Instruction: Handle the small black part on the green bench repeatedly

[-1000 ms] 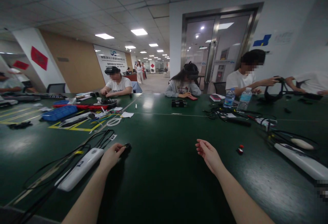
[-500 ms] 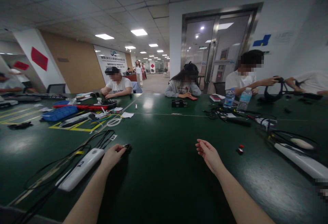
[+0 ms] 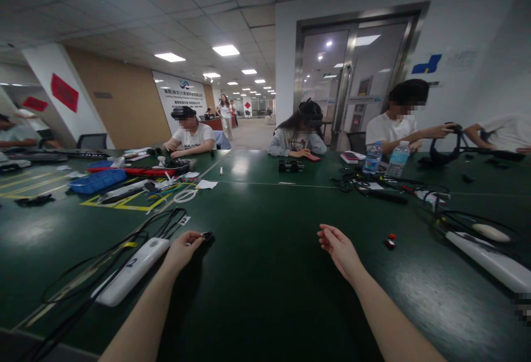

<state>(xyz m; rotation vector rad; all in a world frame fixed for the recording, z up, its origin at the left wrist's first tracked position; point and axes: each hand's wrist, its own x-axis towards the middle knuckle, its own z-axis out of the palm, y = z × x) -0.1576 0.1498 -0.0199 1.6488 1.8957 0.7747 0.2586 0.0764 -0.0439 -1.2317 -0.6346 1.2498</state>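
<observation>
My left hand pinches a small black and silver object between thumb and fingertips, at or just above the green table; its kind is too small to tell. My right hand is over the table to the right, fingers loosely curled with the tips slightly apart. Nothing shows in it, though part of the palm is hidden. Off to its right lies a small red, black and silver object. Beside my left forearm is a white power strip marked "2".
Black cables run along the left. A blue basket and a white cable coil lie farther back. Water bottles and another white strip are on the right. Several people sit across the table.
My left hand and the small black and silver object have shifted very slightly, and more of the object shows. My right hand looks the same.
</observation>
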